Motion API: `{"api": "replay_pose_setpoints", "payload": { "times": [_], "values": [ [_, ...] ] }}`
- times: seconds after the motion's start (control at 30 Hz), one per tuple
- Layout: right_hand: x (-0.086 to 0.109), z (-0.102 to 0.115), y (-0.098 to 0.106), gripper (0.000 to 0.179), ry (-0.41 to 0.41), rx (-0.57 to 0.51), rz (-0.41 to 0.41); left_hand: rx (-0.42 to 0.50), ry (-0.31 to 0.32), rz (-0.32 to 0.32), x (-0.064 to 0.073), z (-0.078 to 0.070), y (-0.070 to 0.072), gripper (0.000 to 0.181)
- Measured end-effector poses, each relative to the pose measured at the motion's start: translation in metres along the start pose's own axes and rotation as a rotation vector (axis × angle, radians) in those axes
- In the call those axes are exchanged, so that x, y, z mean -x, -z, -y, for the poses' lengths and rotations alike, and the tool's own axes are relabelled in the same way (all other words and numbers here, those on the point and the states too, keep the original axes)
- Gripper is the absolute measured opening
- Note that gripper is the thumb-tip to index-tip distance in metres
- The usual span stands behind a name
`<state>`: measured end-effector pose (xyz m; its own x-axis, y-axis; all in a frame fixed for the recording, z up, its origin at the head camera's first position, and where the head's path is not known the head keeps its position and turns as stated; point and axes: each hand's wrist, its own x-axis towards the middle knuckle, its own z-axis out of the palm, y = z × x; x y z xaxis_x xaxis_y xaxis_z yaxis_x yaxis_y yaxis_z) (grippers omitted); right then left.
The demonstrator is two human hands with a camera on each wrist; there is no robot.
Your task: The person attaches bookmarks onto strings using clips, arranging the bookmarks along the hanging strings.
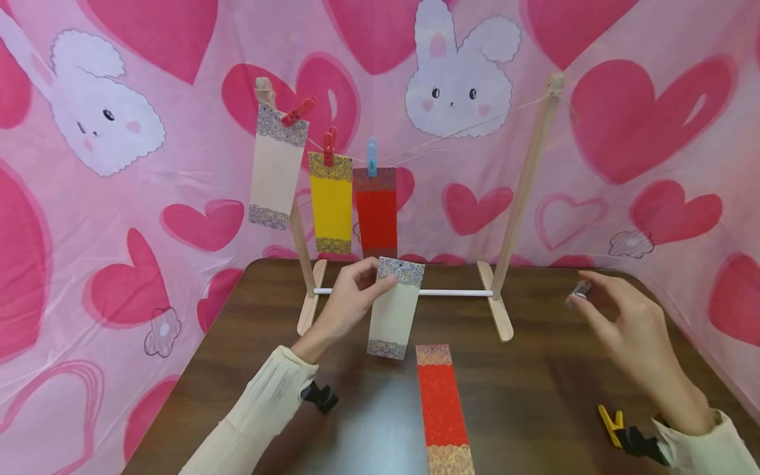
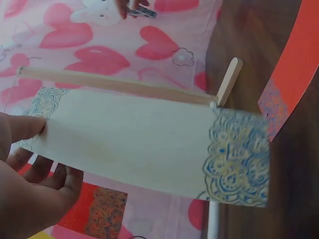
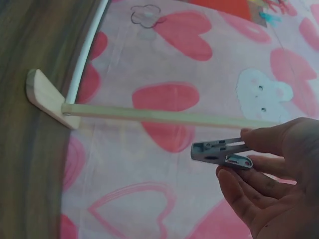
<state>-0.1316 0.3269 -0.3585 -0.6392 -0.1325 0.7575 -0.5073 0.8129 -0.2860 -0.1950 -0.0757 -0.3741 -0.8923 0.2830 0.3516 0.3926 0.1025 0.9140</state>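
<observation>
My left hand pinches a cream card near its top end, thumb in front and fingers behind. Blue-and-yellow lace patterns edge the card's ends. Off to the right, my right hand holds a grey clothespin between thumb and fingers. Behind them a string runs between two wooden posts. From it hang a cream card and a yellow card on red clothespins, and a red card on a blue clothespin.
A red card with patterned ends lies on the brown table in front. By the right sleeve lies a yellow clothespin. The wooden stand's right foot and white crossbar stand toward the back edge, before a pink heart-print cloth.
</observation>
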Motion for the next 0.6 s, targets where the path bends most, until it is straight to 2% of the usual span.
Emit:
{"api": "replay_pose_setpoints", "payload": {
  "times": [0.27, 0.43, 0.6],
  "values": [
    [-0.022, 0.015, 0.007, 0.049, 0.054, 0.018, -0.011, -0.018, -0.070, 0.032, -0.024, -0.008, -0.007, 0.015],
    [-0.032, 0.024, 0.009, 0.046, 0.048, 0.005, 0.029, 0.008, -0.070, 0.060, -0.037, -0.015, -0.010, 0.017],
    [-0.034, 0.031, 0.007, 0.048, 0.049, -0.014, 0.053, 0.056, -0.053, 0.049, -0.045, -0.020, -0.009, 0.022]
  ]
}}
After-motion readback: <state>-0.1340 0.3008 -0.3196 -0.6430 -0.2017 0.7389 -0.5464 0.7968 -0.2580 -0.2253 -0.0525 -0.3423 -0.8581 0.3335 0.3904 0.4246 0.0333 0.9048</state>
